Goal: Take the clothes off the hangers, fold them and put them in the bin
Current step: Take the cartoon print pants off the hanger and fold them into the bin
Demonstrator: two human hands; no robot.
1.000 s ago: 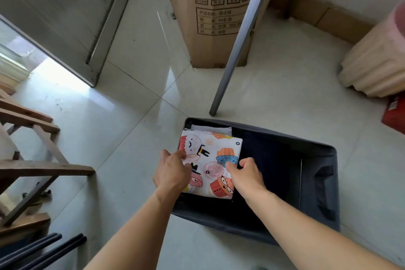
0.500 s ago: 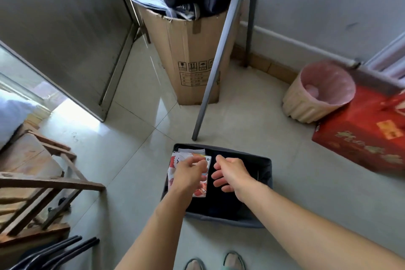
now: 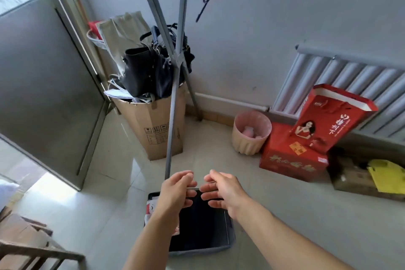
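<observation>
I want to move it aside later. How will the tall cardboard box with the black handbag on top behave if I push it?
The cardboard box is tall and narrow, so a high push would probably tip it. The black handbag on top likely makes it top-heavy. On the glossy tiled floor, a low push should slide it.

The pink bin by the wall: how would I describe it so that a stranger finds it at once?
Start at the radiator on the right wall and drop to the floor at its left end. There the pink bin stands, just left of the red box. It alone is round and ribbed; its neighbours, the red box and the tall cardboard box, are square-sided.
</observation>
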